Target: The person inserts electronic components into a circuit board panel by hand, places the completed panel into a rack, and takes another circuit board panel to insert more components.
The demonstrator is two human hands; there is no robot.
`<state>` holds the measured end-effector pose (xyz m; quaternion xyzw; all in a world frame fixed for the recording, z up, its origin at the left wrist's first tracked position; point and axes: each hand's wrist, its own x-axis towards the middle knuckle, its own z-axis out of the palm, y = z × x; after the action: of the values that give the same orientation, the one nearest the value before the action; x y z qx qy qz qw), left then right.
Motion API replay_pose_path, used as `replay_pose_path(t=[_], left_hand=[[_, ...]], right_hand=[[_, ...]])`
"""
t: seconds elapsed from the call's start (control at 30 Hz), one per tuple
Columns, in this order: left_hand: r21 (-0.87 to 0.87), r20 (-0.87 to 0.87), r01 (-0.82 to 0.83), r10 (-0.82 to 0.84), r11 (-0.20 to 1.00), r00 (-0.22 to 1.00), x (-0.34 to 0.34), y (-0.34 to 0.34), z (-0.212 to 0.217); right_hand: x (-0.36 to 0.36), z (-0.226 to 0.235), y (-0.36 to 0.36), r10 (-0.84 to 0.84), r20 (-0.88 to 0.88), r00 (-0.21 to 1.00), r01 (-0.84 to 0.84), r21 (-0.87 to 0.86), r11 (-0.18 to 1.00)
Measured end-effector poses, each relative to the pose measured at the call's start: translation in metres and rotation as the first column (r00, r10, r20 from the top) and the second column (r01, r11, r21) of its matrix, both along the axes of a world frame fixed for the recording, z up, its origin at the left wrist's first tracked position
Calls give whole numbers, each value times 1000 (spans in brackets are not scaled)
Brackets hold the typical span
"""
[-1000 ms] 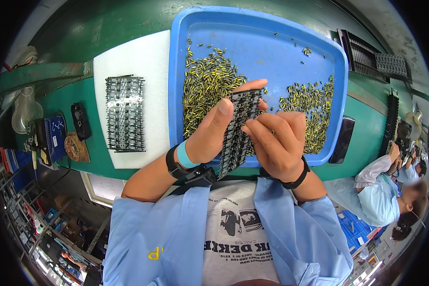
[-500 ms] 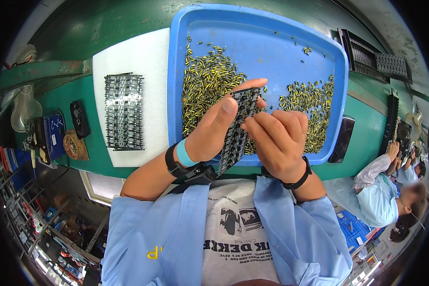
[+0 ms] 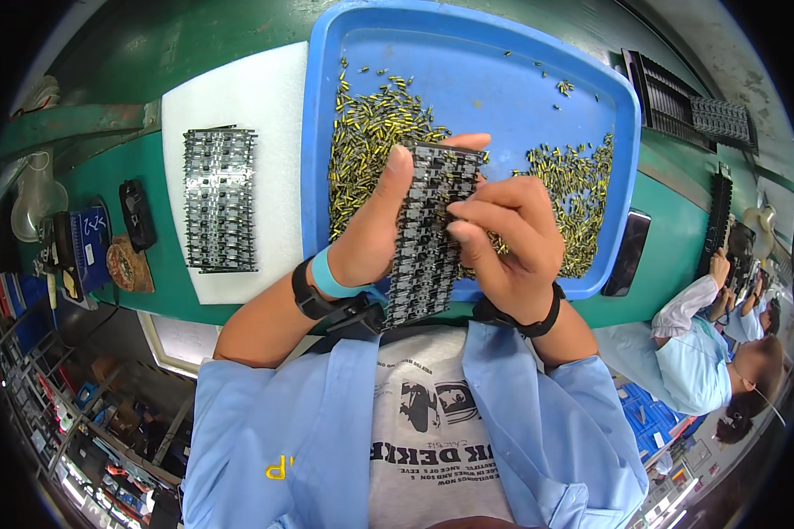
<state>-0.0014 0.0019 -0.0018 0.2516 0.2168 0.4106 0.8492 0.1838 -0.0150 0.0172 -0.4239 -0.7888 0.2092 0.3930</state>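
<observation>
Left hand clamps black component panel upright over blue tray. Right hand fingertips pinch at panel face. Risk: loose grip tilts panel, seated yellow parts spill.

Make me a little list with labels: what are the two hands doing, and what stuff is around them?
Left hand: holds the dark circuit panel by its left edge
Right hand: fingertips pinched on the panel's right side
Under the hands: blue tray with two heaps of small yellow parts
To the left: second panel lying on a white board
Far right: another person
</observation>
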Motion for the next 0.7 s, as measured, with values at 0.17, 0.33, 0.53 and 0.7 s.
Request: replay_pose_path(t=[0.17,0.33,0.53,0.7], left_hand=[[-149,83,-8,20,989,996,-2,3,-4],[-244,156,7,32,970,987,-3,5,-4],[-250,190,-5,54,968,980,-5,7,-10],[-245,238,12,48,969,970,-7,8,-11]], right_hand=[[-2,-4,-3,-43,-78,996,44,5,999],[-4,4,0,26,97,995,-29,26,999],[-5,1,2,9,76,997,-9,-5,1000],[-3,-3,1,-8,-26,1000,7,-43,999]])
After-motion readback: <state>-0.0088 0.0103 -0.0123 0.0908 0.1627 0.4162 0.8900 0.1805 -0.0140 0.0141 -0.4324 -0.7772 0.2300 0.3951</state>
